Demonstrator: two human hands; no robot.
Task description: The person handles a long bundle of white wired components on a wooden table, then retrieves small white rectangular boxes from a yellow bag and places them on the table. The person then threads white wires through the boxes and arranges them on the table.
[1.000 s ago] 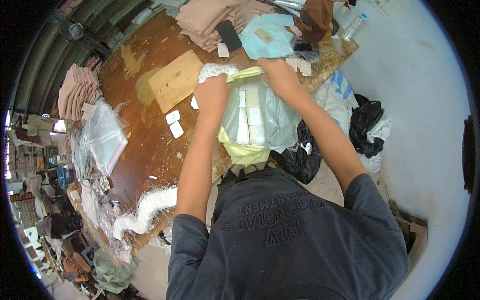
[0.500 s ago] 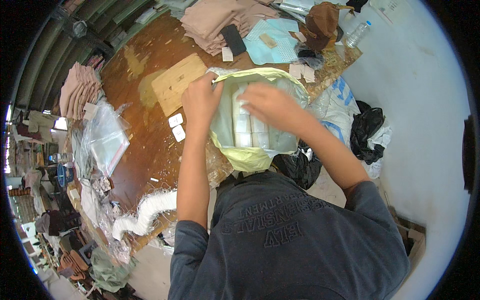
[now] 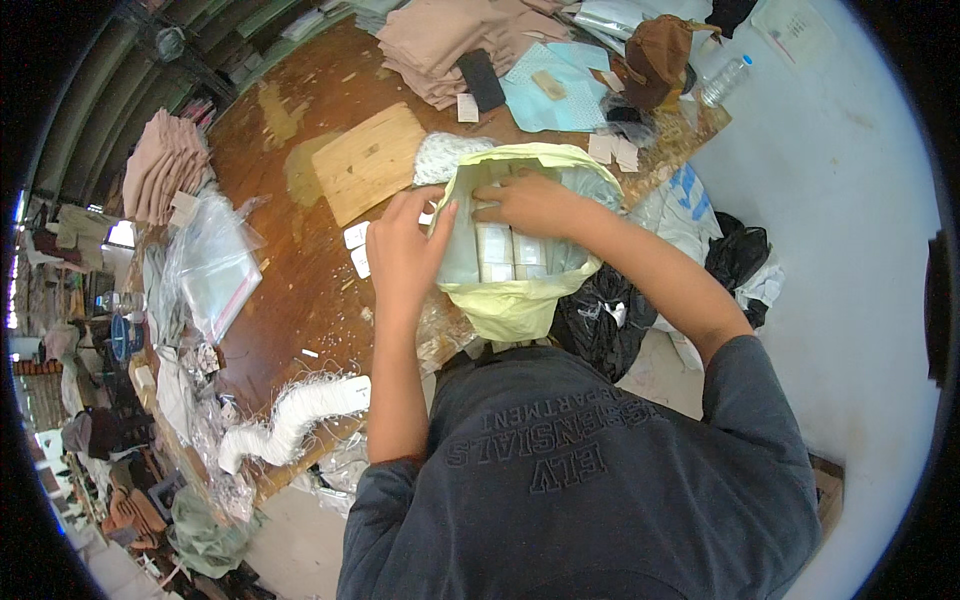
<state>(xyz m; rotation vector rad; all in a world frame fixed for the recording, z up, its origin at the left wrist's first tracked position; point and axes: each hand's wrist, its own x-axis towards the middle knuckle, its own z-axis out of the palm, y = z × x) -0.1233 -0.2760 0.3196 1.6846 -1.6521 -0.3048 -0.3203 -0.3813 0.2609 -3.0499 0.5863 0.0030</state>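
Note:
A pale yellow-green plastic bag [image 3: 510, 305] lies at the near edge of the brown wooden table [image 3: 300, 260], holding several small white packets [image 3: 505, 255] in rows. My left hand [image 3: 405, 250] grips the bag's left rim, fingers curled over it. My right hand [image 3: 530, 203] lies flat on the top of the bag's mouth, pressing on the packets inside. A few loose white tags [image 3: 357, 250] lie on the table just left of my left hand.
A light wooden board [image 3: 370, 160] lies beyond the bag. Folded pink-beige cloth [image 3: 440, 40] is stacked far, more of it [image 3: 160, 165] at left. Clear plastic bags [image 3: 205, 265], a white frayed strip [image 3: 290, 420], black bags [image 3: 610, 315] on the floor, a water bottle [image 3: 722, 80].
The bag came down from being held up and spread to lying on the table edge. My right hand moved onto its mouth; my left hand shifted to the left rim.

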